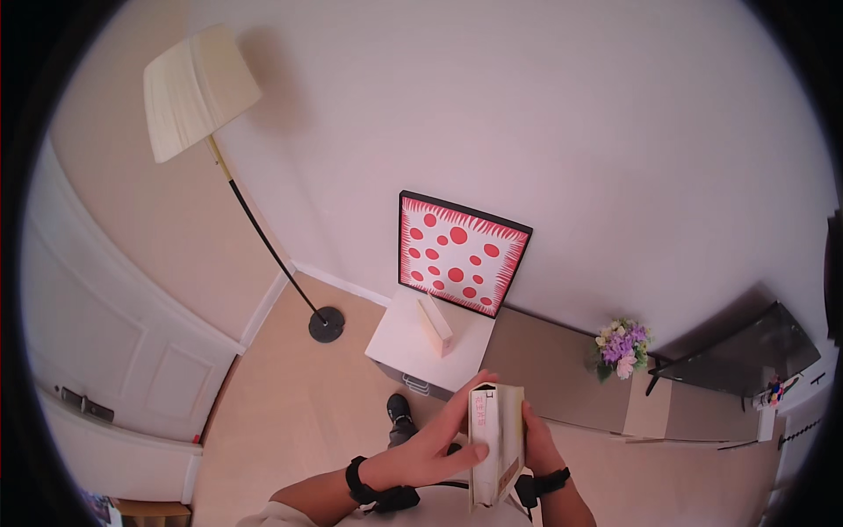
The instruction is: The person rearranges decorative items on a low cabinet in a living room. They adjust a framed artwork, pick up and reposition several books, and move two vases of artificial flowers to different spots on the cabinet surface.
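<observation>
Between my two hands, in front of my body, is a thick cream-white book (497,443) with pink print on its narrow side. My left hand (430,451) grips it from the left, the thumb lying across the narrow side and the fingers partly hidden behind. On the other side my right hand (542,446) holds the right edge, most of its fingers out of sight. Both wrists wear black straps. Ahead, a second pale, book-like block (435,325) rests on top of a small white cabinet (392,332).
A framed picture with red dots (456,255) leans on the wall behind the cabinet. To the right runs a low brown TV stand (544,369) with flowers (623,347) and a television (738,356). A floor lamp (326,324) and a white door (123,325) are at left.
</observation>
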`<move>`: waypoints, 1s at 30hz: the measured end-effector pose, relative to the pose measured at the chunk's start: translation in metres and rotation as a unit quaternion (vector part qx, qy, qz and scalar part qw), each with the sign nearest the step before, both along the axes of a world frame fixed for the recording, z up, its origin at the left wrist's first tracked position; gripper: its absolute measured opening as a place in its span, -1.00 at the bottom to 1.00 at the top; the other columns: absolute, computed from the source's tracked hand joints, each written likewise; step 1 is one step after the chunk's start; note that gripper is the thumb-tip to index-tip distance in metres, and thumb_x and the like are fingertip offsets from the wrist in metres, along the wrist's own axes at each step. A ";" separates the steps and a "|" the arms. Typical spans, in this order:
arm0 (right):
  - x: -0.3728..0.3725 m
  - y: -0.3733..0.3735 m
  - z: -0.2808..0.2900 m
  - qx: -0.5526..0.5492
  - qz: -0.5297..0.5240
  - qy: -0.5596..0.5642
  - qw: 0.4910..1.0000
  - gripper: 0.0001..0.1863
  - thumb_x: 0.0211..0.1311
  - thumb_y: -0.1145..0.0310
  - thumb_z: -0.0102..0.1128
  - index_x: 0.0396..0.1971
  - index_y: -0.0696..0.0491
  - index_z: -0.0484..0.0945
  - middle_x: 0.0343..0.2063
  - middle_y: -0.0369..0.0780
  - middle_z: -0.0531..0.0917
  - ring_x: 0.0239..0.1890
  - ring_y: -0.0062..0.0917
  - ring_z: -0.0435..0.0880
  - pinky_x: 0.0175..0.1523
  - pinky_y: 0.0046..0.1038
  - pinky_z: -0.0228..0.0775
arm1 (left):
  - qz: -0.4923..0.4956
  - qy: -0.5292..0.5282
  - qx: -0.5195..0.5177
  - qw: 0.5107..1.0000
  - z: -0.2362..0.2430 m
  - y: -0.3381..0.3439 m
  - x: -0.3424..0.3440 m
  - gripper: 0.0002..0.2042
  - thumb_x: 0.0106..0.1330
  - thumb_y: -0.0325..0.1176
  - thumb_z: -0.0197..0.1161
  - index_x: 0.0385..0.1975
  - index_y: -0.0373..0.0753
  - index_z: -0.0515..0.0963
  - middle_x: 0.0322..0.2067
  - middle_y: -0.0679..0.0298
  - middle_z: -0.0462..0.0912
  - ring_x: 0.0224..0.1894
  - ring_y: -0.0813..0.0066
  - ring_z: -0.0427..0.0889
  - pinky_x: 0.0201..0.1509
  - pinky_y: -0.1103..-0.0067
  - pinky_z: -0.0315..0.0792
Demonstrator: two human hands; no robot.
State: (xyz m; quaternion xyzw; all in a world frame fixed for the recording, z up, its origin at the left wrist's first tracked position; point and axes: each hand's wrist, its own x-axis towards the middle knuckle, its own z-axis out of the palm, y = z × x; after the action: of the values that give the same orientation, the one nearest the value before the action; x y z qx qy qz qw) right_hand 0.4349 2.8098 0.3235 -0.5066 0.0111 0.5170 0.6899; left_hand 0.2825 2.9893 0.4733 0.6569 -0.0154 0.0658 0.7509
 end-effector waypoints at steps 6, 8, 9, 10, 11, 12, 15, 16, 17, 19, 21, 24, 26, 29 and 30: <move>0.001 0.003 0.002 0.016 -0.006 -0.021 1.000 -0.48 0.49 0.02 -0.25 0.11 0.15 0.42 0.00 -0.22 0.57 0.02 -0.54 0.53 0.15 -0.47 0.35 | 0.019 -0.006 0.047 0.999 0.000 -0.002 0.000 -0.21 0.39 -0.34 0.03 0.42 -0.30 -0.40 0.40 0.08 -0.12 0.37 0.27 0.07 0.35 0.38 0.09; 0.001 0.004 0.002 0.014 -0.017 -0.021 1.000 -0.48 0.49 0.02 -0.24 0.11 0.15 0.42 0.00 -0.22 0.57 0.01 -0.55 0.52 0.14 -0.47 0.35 | 0.042 -0.016 0.069 0.997 -0.005 -0.002 0.002 -0.24 0.40 -0.40 0.01 0.42 -0.30 -0.36 0.37 0.09 -0.04 0.30 0.29 0.21 0.29 0.42 0.21; 0.002 0.003 -0.005 0.011 -0.028 -0.020 0.999 -0.47 0.49 0.01 -0.24 0.11 0.16 0.41 0.00 -0.22 0.57 0.01 -0.55 0.52 0.14 -0.47 0.35 | 0.048 -0.010 0.067 0.997 -0.007 -0.002 0.002 -0.25 0.40 -0.41 0.00 0.42 -0.30 -0.35 0.36 0.08 -0.01 0.29 0.30 0.23 0.29 0.43 0.21; 0.003 0.002 -0.011 0.009 -0.038 -0.018 0.999 -0.47 0.48 0.01 -0.24 0.11 0.16 0.41 0.00 -0.21 0.57 0.01 -0.55 0.52 0.14 -0.47 0.35 | 0.054 -0.006 0.067 0.996 -0.008 -0.001 0.004 -0.27 0.41 -0.42 -0.01 0.43 -0.30 -0.34 0.35 0.07 0.02 0.27 0.31 0.25 0.28 0.44 0.22; 0.005 0.001 -0.016 0.006 -0.048 -0.017 0.999 -0.46 0.48 0.00 -0.23 0.11 0.16 0.41 0.00 -0.21 0.57 0.02 -0.55 0.52 0.14 -0.47 0.35 | 0.055 0.017 0.062 0.996 -0.009 0.001 0.005 -0.29 0.42 -0.40 -0.02 0.42 -0.31 -0.30 0.33 0.06 0.08 0.26 0.32 0.27 0.28 0.46 0.23; 0.008 -0.001 -0.020 -0.008 -0.064 -0.032 0.997 -0.47 0.48 0.00 -0.23 0.10 0.16 0.42 -0.01 -0.21 0.57 0.01 -0.55 0.52 0.13 -0.47 0.34 | 0.056 0.041 0.058 0.996 -0.010 0.004 0.007 -0.32 0.43 -0.38 -0.02 0.42 -0.31 -0.25 0.30 0.05 0.13 0.25 0.33 0.28 0.27 0.47 0.23; 0.014 -0.001 -0.023 -0.033 -0.109 -0.073 0.991 -0.48 0.47 0.00 -0.22 0.08 0.15 0.42 -0.02 -0.22 0.57 0.00 -0.54 0.51 0.13 -0.45 0.34 | 0.049 0.097 0.071 0.992 -0.030 0.018 0.007 -0.39 0.46 -0.31 -0.01 0.39 -0.34 -0.11 0.24 0.04 0.25 0.22 0.37 0.31 0.26 0.49 0.25; 0.018 -0.004 -0.032 -0.031 -0.129 -0.089 0.987 -0.48 0.47 0.01 -0.23 0.07 0.15 0.42 -0.03 -0.22 0.56 0.00 -0.53 0.51 0.12 -0.44 0.34 | 0.041 0.109 0.079 0.990 -0.037 0.021 0.007 -0.41 0.46 -0.29 0.00 0.38 -0.35 -0.06 0.22 0.04 0.29 0.21 0.38 0.32 0.25 0.49 0.26; 0.021 -0.006 -0.038 -0.029 -0.147 -0.102 0.983 -0.49 0.47 0.01 -0.23 0.07 0.15 0.42 -0.03 -0.22 0.56 -0.01 -0.52 0.51 0.12 -0.44 0.34 | 0.048 0.119 0.073 0.989 -0.039 0.020 0.003 -0.40 0.46 -0.25 0.02 0.37 -0.35 -0.04 0.20 0.04 0.32 0.19 0.39 0.34 0.23 0.49 0.28; 0.025 -0.013 -0.044 -0.064 -0.124 -0.198 0.970 -0.51 0.48 0.05 -0.23 0.07 0.16 0.40 -0.04 -0.23 0.55 -0.03 -0.51 0.51 0.12 -0.43 0.33 | 0.059 0.137 0.061 0.987 -0.043 0.017 -0.002 -0.38 0.44 -0.16 0.06 0.35 -0.35 0.00 0.15 0.06 0.37 0.15 0.40 0.39 0.19 0.49 0.31; 0.026 -0.016 -0.049 -0.072 -0.110 -0.243 0.961 -0.54 0.45 0.11 -0.16 0.09 0.18 0.37 -0.04 -0.21 0.55 -0.04 -0.49 0.51 0.11 -0.43 0.33 | 0.082 0.217 0.198 0.952 -0.037 0.018 -0.002 -0.36 0.35 -0.11 0.17 0.28 -0.32 0.10 -0.04 0.01 0.50 0.06 0.31 0.52 0.07 0.43 0.40; 0.030 -0.021 -0.046 -0.109 -0.062 -0.326 0.937 -0.50 0.35 0.19 0.05 0.16 0.18 0.31 0.01 -0.17 0.52 -0.02 -0.46 0.52 0.10 -0.43 0.35 | 0.071 0.302 0.241 0.920 -0.026 0.027 0.009 -0.51 0.24 -0.25 0.24 0.14 -0.21 0.29 -0.20 0.02 0.59 -0.05 0.15 0.58 -0.05 0.36 0.46; 0.033 -0.025 -0.027 -0.210 0.036 -0.476 0.853 -0.38 0.25 0.21 0.20 0.24 0.14 0.25 0.07 -0.15 0.48 0.02 -0.43 0.52 0.07 -0.45 0.37 | 0.065 0.217 0.367 0.902 -0.036 0.034 0.007 -0.56 0.20 -0.32 0.23 0.10 -0.16 0.36 -0.17 0.09 0.59 -0.05 0.16 0.56 -0.04 0.35 0.46; 0.029 -0.019 0.038 -0.205 0.100 -0.567 0.792 -0.22 0.06 0.27 0.37 0.28 0.10 0.21 0.09 -0.10 0.47 -0.05 -0.42 0.56 0.05 -0.43 0.40 | 0.037 0.145 0.455 0.878 -0.061 0.043 0.008 -0.61 0.15 -0.41 0.21 0.04 -0.12 0.44 -0.13 0.19 0.59 -0.04 0.15 0.54 -0.03 0.35 0.47; 0.025 -0.018 0.056 -0.179 0.148 -0.536 0.812 -0.23 0.05 0.26 0.38 0.27 0.09 0.23 0.06 -0.10 0.49 -0.10 -0.43 0.58 0.01 -0.43 0.42 | 0.021 0.129 0.468 0.874 -0.069 0.044 0.012 -0.61 0.14 -0.44 0.20 0.02 -0.10 0.46 -0.11 0.22 0.59 -0.03 0.15 0.53 -0.02 0.35 0.47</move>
State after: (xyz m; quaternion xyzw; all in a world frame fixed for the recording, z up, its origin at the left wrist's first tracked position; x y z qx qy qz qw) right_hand 0.4603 2.7919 0.3790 -0.8134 -0.3433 0.2482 0.3986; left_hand 0.2945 3.0333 0.4047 0.9343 0.0661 -0.0186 0.3498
